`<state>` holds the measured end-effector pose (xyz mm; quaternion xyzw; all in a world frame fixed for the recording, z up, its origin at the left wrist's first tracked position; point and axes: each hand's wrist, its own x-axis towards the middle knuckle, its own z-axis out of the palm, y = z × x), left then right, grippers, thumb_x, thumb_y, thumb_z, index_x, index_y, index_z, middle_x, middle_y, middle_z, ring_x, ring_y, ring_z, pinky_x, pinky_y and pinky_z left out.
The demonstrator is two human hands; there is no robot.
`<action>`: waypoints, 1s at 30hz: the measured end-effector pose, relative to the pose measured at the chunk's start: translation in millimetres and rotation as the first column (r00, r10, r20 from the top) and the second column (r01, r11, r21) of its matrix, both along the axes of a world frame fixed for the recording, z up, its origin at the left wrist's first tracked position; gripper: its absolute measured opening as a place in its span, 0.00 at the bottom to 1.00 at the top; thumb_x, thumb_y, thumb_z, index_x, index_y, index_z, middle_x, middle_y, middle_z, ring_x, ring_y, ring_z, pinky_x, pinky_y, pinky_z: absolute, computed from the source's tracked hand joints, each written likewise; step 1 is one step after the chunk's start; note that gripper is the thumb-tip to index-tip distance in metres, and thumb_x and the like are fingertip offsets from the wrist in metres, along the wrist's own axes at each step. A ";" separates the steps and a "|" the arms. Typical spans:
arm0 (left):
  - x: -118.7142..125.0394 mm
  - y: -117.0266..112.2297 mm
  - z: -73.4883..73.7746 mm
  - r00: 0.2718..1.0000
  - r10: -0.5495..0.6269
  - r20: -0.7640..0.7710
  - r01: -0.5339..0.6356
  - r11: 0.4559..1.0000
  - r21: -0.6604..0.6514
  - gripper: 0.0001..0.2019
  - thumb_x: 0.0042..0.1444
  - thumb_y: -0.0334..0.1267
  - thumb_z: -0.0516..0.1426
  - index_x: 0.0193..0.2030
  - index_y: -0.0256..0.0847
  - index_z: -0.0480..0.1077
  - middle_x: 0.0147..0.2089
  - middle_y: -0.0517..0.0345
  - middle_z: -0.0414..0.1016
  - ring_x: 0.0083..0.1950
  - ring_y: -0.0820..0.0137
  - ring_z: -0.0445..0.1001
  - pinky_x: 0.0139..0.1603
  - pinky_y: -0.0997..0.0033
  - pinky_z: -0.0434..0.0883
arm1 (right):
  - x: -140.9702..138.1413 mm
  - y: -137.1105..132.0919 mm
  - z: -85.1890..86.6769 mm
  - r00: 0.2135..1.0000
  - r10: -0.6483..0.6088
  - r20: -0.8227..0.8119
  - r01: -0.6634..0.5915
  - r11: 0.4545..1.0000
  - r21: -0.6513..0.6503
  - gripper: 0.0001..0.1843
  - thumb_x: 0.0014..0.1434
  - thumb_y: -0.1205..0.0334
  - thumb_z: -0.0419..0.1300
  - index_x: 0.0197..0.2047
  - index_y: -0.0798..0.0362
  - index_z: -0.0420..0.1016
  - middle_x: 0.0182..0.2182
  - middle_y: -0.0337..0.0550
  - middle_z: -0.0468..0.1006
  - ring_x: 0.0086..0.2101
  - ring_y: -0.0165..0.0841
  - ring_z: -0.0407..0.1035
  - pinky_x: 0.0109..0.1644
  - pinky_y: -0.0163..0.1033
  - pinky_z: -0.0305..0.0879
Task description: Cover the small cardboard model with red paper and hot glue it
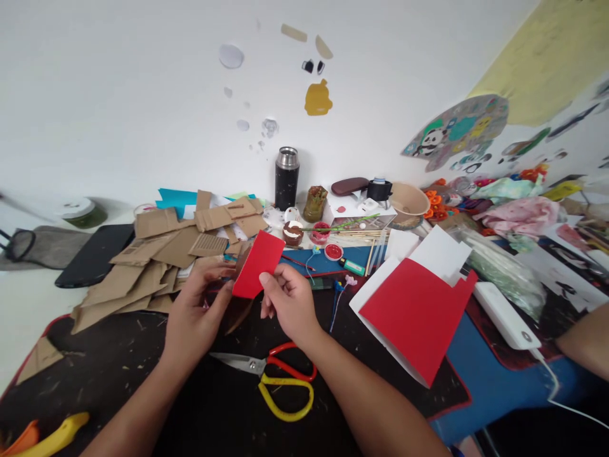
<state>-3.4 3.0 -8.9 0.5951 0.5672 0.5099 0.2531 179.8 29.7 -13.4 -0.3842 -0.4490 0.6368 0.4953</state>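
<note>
A small red card is held up in front of me between both hands. My right hand pinches its lower right edge between thumb and fingers. On the other side, my left hand has its thumb at the card's lower left corner, its fingers curled behind. Something brown shows partly behind the card, too hidden to name. Below the hands lie scissors with one red and one yellow handle, blades apart and pointing left. A larger folded red sheet, white inside, rests to the right.
Cardboard scraps are heaped at the left beside a black phone-like slab. A black thermos, paint jars and a bowl line the wall. A white power strip and another person's arm are at right.
</note>
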 end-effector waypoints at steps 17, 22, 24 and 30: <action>-14.1 8.9 -18.7 0.988 -0.152 -0.024 0.140 0.950 -0.278 0.34 0.65 0.71 0.63 0.62 0.44 0.79 0.57 0.43 0.89 0.49 0.51 0.87 0.53 0.50 0.83 | 3.0 1.2 -11.0 0.997 -0.055 0.060 0.055 0.998 -0.002 0.28 0.65 0.31 0.72 0.38 0.48 0.73 0.17 0.27 0.69 0.16 0.28 0.68 0.21 0.31 0.60; -14.9 9.1 -20.4 0.995 -0.101 0.006 0.099 0.951 -0.293 0.36 0.64 0.74 0.63 0.61 0.44 0.79 0.57 0.44 0.89 0.49 0.52 0.87 0.55 0.49 0.83 | 3.5 0.3 -16.8 0.995 -0.059 0.076 0.060 0.998 -0.010 0.29 0.65 0.31 0.72 0.36 0.47 0.72 0.16 0.27 0.69 0.15 0.28 0.67 0.21 0.31 0.60; -16.8 8.8 -19.2 0.998 -0.069 0.009 0.069 0.959 -0.273 0.33 0.66 0.73 0.62 0.59 0.45 0.80 0.58 0.44 0.88 0.55 0.50 0.87 0.58 0.50 0.82 | 3.7 0.0 -17.9 0.995 -0.058 0.083 0.059 0.998 -0.009 0.29 0.65 0.31 0.72 0.36 0.47 0.72 0.16 0.27 0.69 0.15 0.28 0.68 0.21 0.31 0.59; -14.4 3.7 -5.4 0.992 -0.119 -0.034 0.109 0.971 -0.213 0.28 0.65 0.72 0.63 0.49 0.48 0.82 0.48 0.51 0.85 0.48 0.54 0.83 0.50 0.57 0.79 | 2.2 -3.0 -17.2 0.996 -0.041 0.076 0.041 0.999 0.004 0.30 0.66 0.30 0.72 0.35 0.47 0.70 0.16 0.27 0.69 0.16 0.28 0.67 0.21 0.31 0.59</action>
